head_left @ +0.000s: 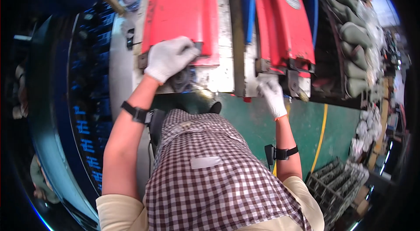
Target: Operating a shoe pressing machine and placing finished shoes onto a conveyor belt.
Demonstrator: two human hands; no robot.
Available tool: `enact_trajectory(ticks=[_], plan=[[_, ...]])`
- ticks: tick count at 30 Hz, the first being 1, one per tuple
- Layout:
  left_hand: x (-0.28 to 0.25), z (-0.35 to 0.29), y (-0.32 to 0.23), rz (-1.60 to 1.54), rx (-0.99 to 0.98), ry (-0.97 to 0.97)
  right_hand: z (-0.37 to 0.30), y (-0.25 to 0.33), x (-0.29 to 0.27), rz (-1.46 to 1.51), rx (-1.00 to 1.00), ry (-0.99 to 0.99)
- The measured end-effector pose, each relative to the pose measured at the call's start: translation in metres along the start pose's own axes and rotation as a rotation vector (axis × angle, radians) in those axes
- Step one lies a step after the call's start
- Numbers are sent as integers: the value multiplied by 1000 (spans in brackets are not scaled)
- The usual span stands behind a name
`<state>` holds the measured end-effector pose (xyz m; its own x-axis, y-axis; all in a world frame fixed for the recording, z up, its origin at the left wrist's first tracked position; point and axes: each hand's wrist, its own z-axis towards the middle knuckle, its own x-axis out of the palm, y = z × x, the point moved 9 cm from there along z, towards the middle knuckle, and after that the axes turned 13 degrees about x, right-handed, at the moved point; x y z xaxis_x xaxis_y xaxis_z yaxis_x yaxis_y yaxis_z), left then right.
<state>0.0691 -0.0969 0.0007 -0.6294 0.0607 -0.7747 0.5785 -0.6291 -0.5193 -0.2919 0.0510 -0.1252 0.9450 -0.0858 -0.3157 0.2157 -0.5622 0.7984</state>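
Note:
My left hand (pixel 170 58), in a white knit glove, lies at the front edge of a red machine cover (pixel 183 16). Its fingers are curled closed beside a small dark bracket (pixel 198 47); what they grip is hidden. Under that hand a dark round part (pixel 180 80) shows at the machine's front. My right hand (pixel 272 95), also gloved, is blurred at the front of a second red cover (pixel 282 25), just below its corner. A metal latch with a hole (pixel 293 81) hangs to the right of it. The right fingers are too smeared to read.
Blue guard panels (pixel 250 3) flank the right machine. Several grey-green boot-shaped pieces (pixel 354 34) are stacked at the far right. A metal rack (pixel 337 183) stands at lower right on the green floor (pixel 249 121). A dark blue-lit machine (pixel 87 99) stands on the left.

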Motion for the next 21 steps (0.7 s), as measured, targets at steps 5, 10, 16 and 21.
enact_trajectory(ticks=[5, 10, 16, 21], plan=[[17, 24, -48, -347, 71, -367, -35, 26, -168, -366, -233, -860], [93, 86, -173, -257, 423, -88, -9, -61, -207, -550, 58, -874], [165, 128, -239, -139, 577, 159, -10, -57, -211, -667, 363, -821], [221, 135, -246, -3, 644, 195, 0, -52, -214, -652, 248, -754]])
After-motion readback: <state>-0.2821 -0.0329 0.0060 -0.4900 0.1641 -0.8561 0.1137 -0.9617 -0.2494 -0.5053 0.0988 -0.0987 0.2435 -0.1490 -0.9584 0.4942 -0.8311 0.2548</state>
